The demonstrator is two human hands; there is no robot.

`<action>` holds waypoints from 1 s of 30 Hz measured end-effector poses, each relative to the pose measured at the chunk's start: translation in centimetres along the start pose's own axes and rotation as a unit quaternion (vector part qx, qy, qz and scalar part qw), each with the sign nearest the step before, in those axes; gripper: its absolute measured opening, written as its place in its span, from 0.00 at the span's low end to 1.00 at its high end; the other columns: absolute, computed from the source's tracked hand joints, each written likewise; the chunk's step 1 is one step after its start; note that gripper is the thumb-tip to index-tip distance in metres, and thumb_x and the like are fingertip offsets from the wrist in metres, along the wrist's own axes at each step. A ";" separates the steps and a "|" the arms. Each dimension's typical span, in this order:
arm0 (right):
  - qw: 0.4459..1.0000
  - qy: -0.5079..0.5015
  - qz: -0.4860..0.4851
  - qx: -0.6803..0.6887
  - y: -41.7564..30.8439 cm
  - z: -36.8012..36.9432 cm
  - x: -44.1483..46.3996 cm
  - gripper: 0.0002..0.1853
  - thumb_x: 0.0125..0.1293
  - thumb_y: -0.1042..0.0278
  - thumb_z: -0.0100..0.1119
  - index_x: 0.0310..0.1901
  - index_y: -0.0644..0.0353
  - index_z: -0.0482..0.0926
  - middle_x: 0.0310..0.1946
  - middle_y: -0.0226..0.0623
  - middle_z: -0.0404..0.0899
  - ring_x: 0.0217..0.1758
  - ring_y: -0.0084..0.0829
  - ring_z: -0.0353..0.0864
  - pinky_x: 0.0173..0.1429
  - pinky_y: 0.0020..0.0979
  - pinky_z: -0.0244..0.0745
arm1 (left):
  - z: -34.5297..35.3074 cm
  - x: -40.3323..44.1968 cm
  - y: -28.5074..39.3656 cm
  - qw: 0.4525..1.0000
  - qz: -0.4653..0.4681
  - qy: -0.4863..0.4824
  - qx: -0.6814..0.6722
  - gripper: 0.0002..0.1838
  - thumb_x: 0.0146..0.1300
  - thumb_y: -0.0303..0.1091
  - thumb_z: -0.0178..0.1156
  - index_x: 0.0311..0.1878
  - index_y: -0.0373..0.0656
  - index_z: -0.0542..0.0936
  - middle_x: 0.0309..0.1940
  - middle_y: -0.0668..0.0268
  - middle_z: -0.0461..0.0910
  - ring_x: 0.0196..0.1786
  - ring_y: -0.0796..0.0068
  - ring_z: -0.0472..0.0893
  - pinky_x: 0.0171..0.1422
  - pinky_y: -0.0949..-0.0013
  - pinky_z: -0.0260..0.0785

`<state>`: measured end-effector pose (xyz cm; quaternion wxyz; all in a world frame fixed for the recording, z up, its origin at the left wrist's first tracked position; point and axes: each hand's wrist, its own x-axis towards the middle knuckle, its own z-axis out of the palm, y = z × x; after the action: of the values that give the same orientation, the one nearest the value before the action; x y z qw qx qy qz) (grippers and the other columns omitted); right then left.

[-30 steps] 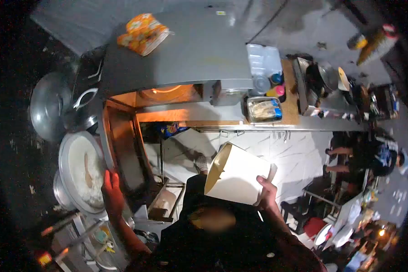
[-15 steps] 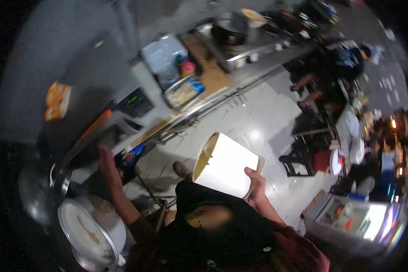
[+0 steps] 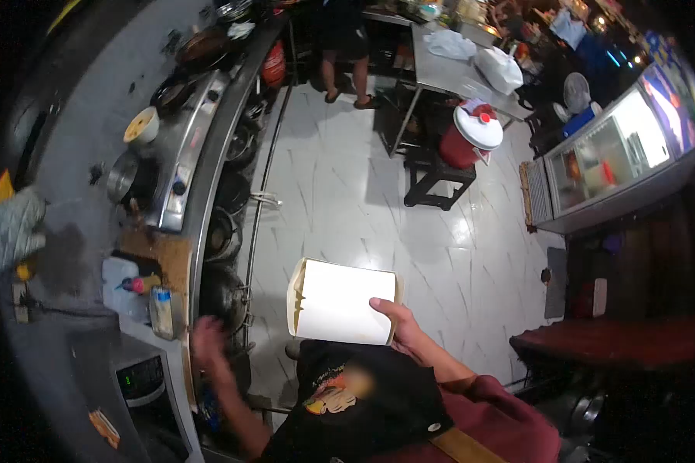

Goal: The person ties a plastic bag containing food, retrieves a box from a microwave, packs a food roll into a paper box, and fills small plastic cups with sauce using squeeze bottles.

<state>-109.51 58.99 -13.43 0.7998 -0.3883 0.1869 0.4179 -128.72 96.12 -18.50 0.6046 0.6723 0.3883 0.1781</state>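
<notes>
A white paper box (image 3: 346, 301) is in my right hand (image 3: 400, 320), its thumb on the broad face and the other fingers behind it. The box lies on its side in front of my black apron (image 3: 371, 401), its jagged-edged opening to the left. My left hand (image 3: 208, 343), blurred by motion, is raised beside the counter edge, near a clear container (image 3: 162, 312) with a blue-marked packet. Its fingers are smeared.
A microwave (image 3: 143, 386) stands at the lower left, below a steel stove (image 3: 185, 154). Ahead are a person (image 3: 344, 46), a steel table (image 3: 448, 69) and a red cooler (image 3: 459, 147) on a black stool (image 3: 439, 181). A glass-front fridge (image 3: 606, 166) is at right.
The view has swung right, away from the rice pot and microwave. The microwave door, open earlier, now appears shut. My right hand still holds the box; my left hand has moved past the microwave.
</notes>
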 end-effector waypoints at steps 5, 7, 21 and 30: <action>0.999 0.018 -0.051 0.000 -6.4 -3.7 1.7 0.39 0.70 0.59 0.70 0.76 0.69 0.64 0.65 0.53 0.78 0.65 0.46 0.84 0.66 0.46 0.85 | 21.5 0.4 5.9 0.893 -0.119 -0.317 -0.298 0.31 0.88 0.52 0.45 0.80 0.38 0.68 0.70 0.60 0.78 0.72 0.66 0.76 0.77 0.60 0.67; 0.998 0.025 -0.053 -0.009 -8.6 -4.6 3.1 0.37 0.70 0.61 0.69 0.75 0.69 0.65 0.63 0.52 0.78 0.63 0.46 0.84 0.65 0.46 0.85 | 26.4 2.2 6.4 0.875 -0.142 -0.355 -0.296 0.32 0.89 0.53 0.44 0.81 0.37 0.68 0.70 0.60 0.78 0.71 0.69 0.77 0.78 0.63 0.65; 0.982 0.132 -0.134 0.014 -27.6 -9.9 18.7 0.37 0.71 0.59 0.70 0.75 0.68 0.66 0.64 0.50 0.79 0.63 0.41 0.85 0.64 0.42 0.86 | 52.3 19.0 15.3 0.889 -0.121 -0.437 -0.065 0.29 0.90 0.46 0.42 0.82 0.36 0.65 0.71 0.61 0.76 0.73 0.74 0.72 0.80 0.68 0.60; 0.956 0.183 -0.210 0.088 -40.7 -15.1 24.6 0.36 0.74 0.57 0.69 0.74 0.69 0.67 0.64 0.52 0.79 0.64 0.40 0.85 0.65 0.41 0.84 | 70.6 27.0 21.6 0.838 -0.073 -0.540 0.024 0.32 0.87 0.45 0.50 0.84 0.36 0.63 0.72 0.61 0.76 0.73 0.73 0.73 0.80 0.68 0.61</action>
<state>-61.77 45.93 -19.33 0.8527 -0.4167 0.2801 0.1443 -54.89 69.09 -18.67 0.7134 0.6459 0.0525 -0.2666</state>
